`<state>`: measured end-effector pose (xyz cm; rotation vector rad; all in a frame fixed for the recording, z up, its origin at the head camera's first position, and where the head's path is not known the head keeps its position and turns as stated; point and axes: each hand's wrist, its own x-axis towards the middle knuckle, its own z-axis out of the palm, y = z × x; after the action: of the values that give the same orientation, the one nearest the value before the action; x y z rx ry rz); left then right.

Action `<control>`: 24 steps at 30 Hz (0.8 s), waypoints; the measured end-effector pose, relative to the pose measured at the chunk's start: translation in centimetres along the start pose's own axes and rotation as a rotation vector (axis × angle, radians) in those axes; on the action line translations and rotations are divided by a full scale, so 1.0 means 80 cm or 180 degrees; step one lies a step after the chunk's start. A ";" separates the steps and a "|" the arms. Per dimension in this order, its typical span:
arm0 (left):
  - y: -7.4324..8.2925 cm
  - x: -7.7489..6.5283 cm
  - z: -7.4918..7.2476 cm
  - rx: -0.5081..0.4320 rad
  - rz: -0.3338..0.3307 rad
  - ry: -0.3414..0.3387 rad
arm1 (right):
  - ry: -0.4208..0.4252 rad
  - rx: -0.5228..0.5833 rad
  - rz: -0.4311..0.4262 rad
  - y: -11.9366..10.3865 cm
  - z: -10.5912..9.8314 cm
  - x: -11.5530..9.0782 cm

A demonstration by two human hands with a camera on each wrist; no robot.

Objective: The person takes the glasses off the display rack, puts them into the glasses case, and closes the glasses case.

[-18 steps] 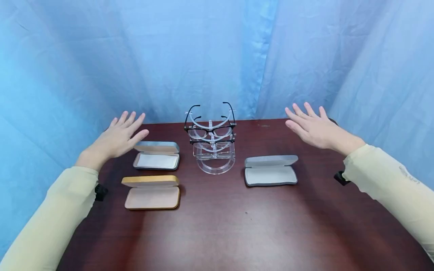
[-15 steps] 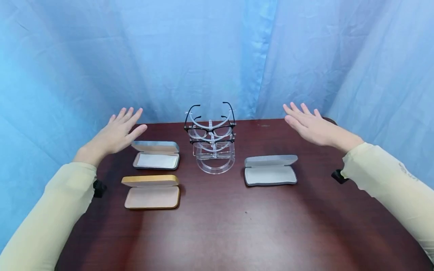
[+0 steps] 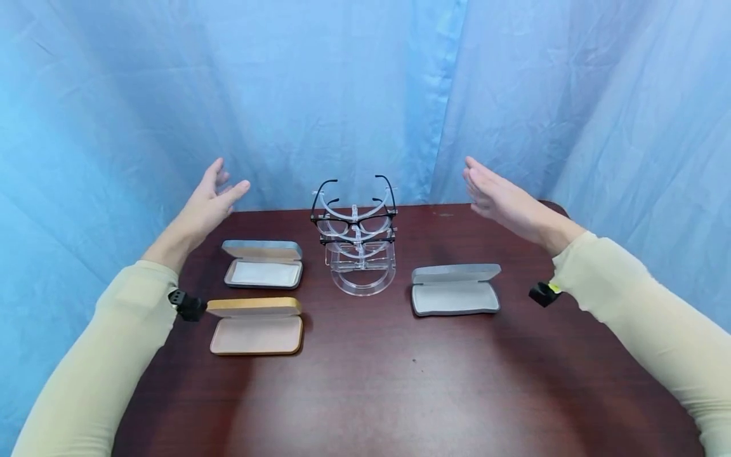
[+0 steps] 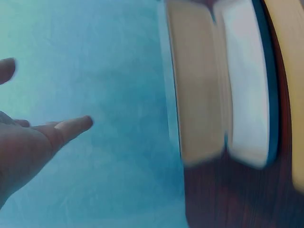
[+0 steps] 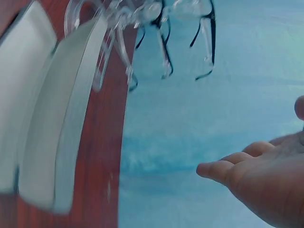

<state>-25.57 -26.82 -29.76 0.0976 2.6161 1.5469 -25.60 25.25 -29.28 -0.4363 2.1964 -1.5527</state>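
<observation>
My left hand (image 3: pixel 204 202) hovers above the far left of the table, fingers extended, holding nothing. Below it lies a blue-grey glasses case (image 3: pixel 263 249) with its lid up and a white cloth (image 3: pixel 265 273) inside. My right hand (image 3: pixel 505 200) is raised over the far right, its fingers extended and nothing in it. Nearest to it is a grey glasses case (image 3: pixel 455 274), lid up. Between the hands stands a clear display stand (image 3: pixel 363 287) bearing black-framed glasses (image 3: pixel 354 222) on its upper tiers. A lower pair on it is hard to make out.
A yellow glasses case (image 3: pixel 256 334), lid up, lies in front of the blue-grey one. All stand on a dark red-brown table (image 3: pixel 365 387). Blue curtains (image 3: pixel 342 95) hang right behind the table's far edge.
Both hands have risen and moved inward, turning from palms down to palms facing each other. The cases, stand and glasses have stayed in place.
</observation>
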 end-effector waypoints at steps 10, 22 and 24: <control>0.020 0.006 0.047 -0.1380 -0.0560 -0.0702 | 0.0017 0.1648 0.0266 -0.009 0.030 0.024; 0.020 0.004 0.106 -0.1703 -0.0758 -0.1222 | -0.0274 0.2126 0.0313 -0.002 0.093 0.044; 0.019 0.002 0.111 -0.1714 -0.0765 -0.1229 | -0.0237 0.2233 0.0281 -0.001 0.097 0.047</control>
<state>-24.64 -18.32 -32.69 0.0315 1.7893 1.8560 -24.95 17.14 -32.03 -0.1648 1.4519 -2.0668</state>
